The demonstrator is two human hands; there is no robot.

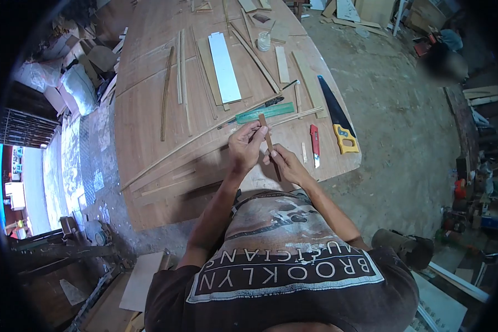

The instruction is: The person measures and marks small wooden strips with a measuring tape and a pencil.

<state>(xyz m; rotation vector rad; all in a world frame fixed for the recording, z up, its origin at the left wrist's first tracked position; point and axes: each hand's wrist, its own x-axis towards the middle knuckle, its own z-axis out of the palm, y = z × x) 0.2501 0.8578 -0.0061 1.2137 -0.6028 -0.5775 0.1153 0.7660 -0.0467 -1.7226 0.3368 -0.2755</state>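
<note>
Both hands are closed around one narrow brown wooden strip [269, 141], held above the near edge of the table. My left hand [246, 145] grips its upper part between thumb and fingers. Lower down, my right hand [286, 163] pinches the same strip. Just beyond the hands lies a green ruler-like bar [264, 112], with thin pale wood strips [299, 115] beside it. A red utility knife [315, 145] rests to the right of my right hand, blade toward me. Next to it is a short pale sliver of wood [304, 152].
A handsaw [338, 117] with a yellow handle lies along the table's right edge. Further back are a white board [224, 67], a jar [264, 41] and several long wood strips [167, 94]. The wooden tabletop [144, 119] ends close to my waist.
</note>
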